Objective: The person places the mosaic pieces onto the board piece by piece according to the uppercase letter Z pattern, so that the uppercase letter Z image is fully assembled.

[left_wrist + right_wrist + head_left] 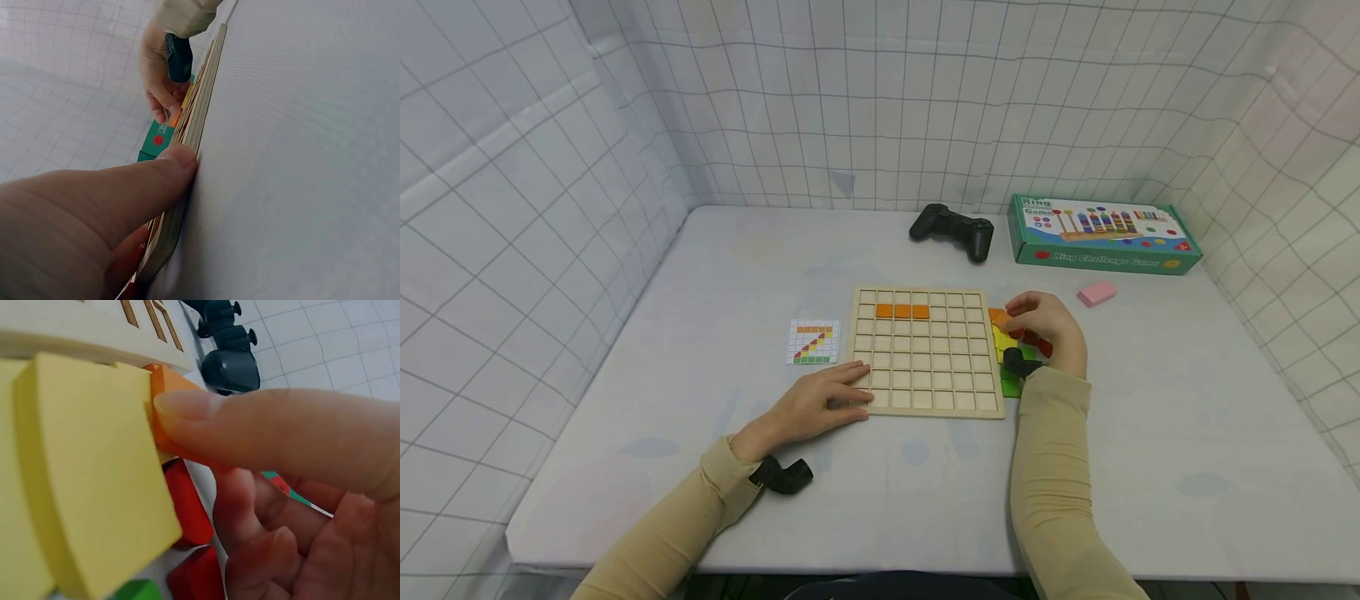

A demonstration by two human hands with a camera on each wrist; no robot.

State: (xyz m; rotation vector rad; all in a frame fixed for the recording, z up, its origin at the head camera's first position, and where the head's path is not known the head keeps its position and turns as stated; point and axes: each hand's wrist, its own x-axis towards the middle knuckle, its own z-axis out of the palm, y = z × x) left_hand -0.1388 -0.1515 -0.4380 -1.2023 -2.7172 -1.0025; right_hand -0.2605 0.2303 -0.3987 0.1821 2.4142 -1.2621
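- Orange piece (169, 380): sitting just off the right side of the board (937, 361), toward the far end, partly hidden by the right hand (1048, 323). Showing a smooth, flat, bright face with crisp edges; can't tell its long axis.
- Right hand: pinching that piece, thumb on the face, a finger seemingly backing it, other fingers curling loosely. It's clearly the nearer hand.
- Key relation: three orange tiles (902, 311) are running left-right in the second row from the far edge; the pinched piece is lying to their right, roughly in line, bare cells between.
- Board: square, pale wood, gridded, lying flat on the desk (917, 500).
- Left hand (820, 400): resting on the near-left corner, fingers spread and fairly straight, thumb against the near edge, holding no loose piece.
- Yellow pieces (103, 475), red pieces (190, 506) and green piece (139, 591): lying clustered along the right side; the front yellow one is showing a curved side.
- Card (813, 342): lying just left, showing a coloured pattern on a grid.
- Farther out: black controller (953, 232) sitting beyond the board, green box (1105, 236) right of it, pink block (1097, 293) lying nearer than the box.
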